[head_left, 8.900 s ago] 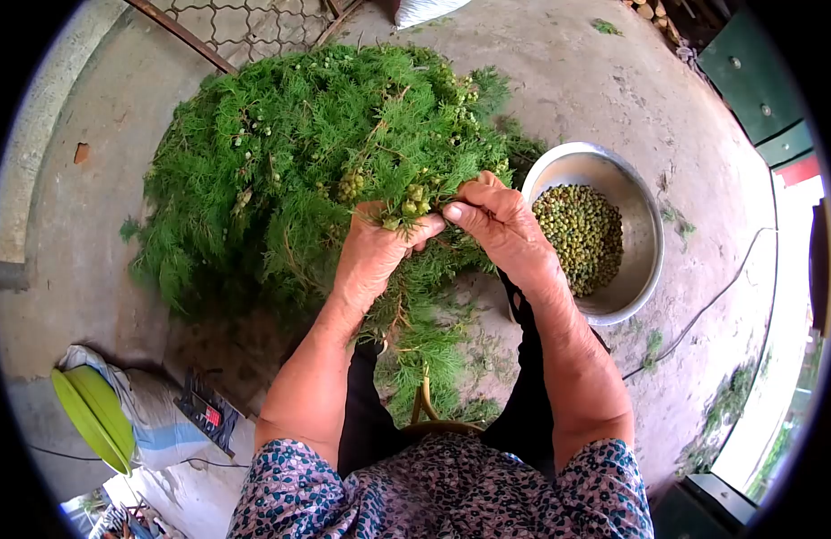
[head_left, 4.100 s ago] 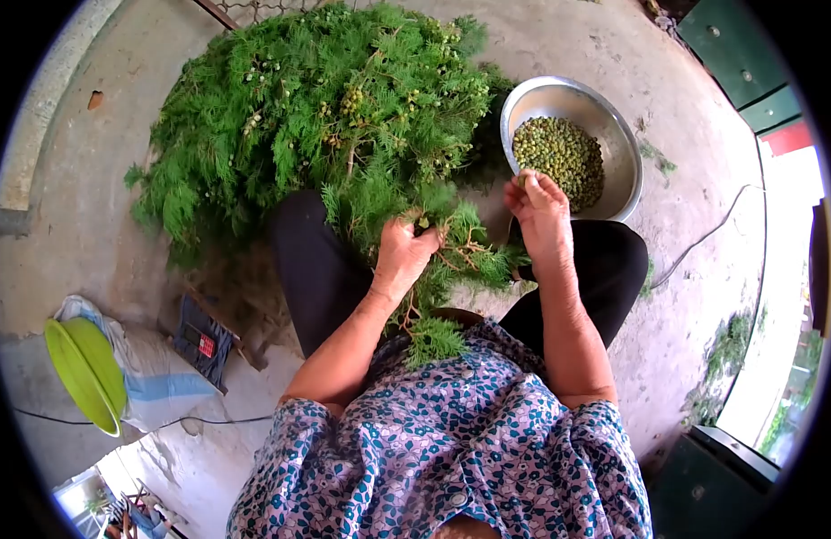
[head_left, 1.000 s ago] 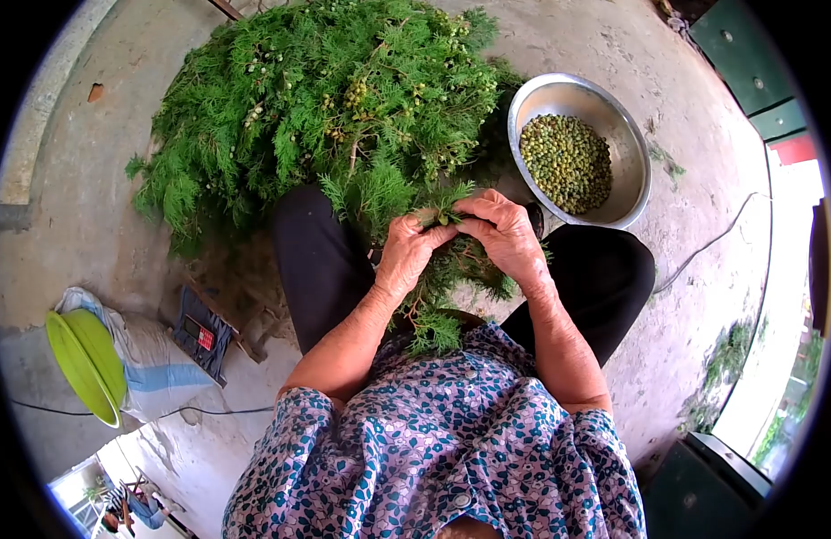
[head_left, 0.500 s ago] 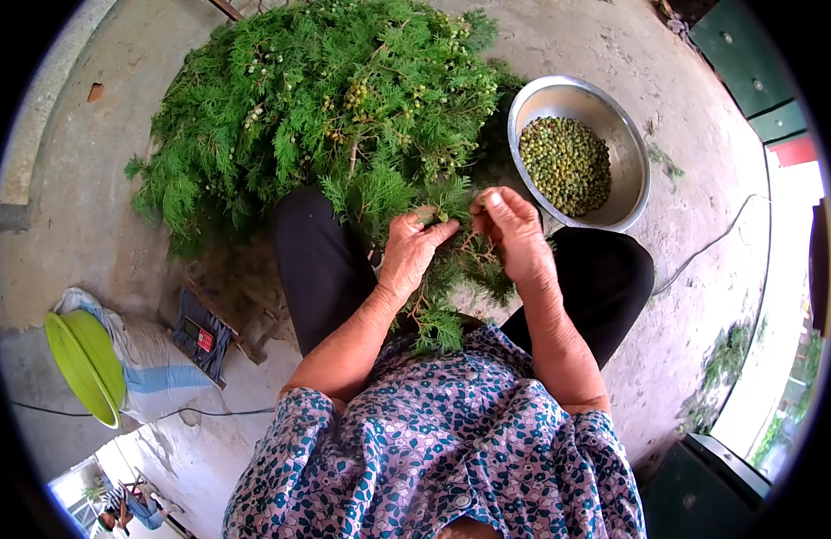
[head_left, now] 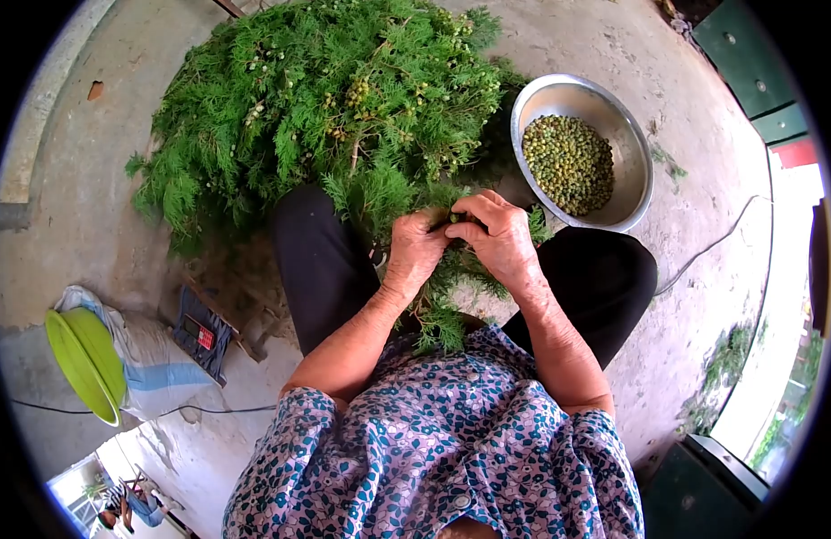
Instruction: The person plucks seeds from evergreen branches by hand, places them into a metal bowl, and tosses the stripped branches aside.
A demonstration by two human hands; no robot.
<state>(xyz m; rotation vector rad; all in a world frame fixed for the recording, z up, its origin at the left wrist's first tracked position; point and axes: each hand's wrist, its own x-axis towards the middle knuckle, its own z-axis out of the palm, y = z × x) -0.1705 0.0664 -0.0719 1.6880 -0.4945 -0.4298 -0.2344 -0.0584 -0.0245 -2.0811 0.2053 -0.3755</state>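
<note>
Between my knees my left hand is closed on a leafy evergreen sprig, whose fronds hang below the fingers. My right hand touches it from the right, thumb and forefinger pinched on a small green cone at the sprig. The fingers partly cover the cone. Just beyond my hands lies a big heap of cut evergreen branches with clusters of pale green cones. Right of the heap, a metal basin holds a layer of loose green-yellow cones.
A lime green basin leans by a white sack at the left. Near it a red calculator lies on dark cloth. A thin cable crosses the floor at right. Another person shows at the lower left.
My right hand has moved left and in against my left hand, its fingers now pinching at the sprig. My left hand has hardly shifted.
</note>
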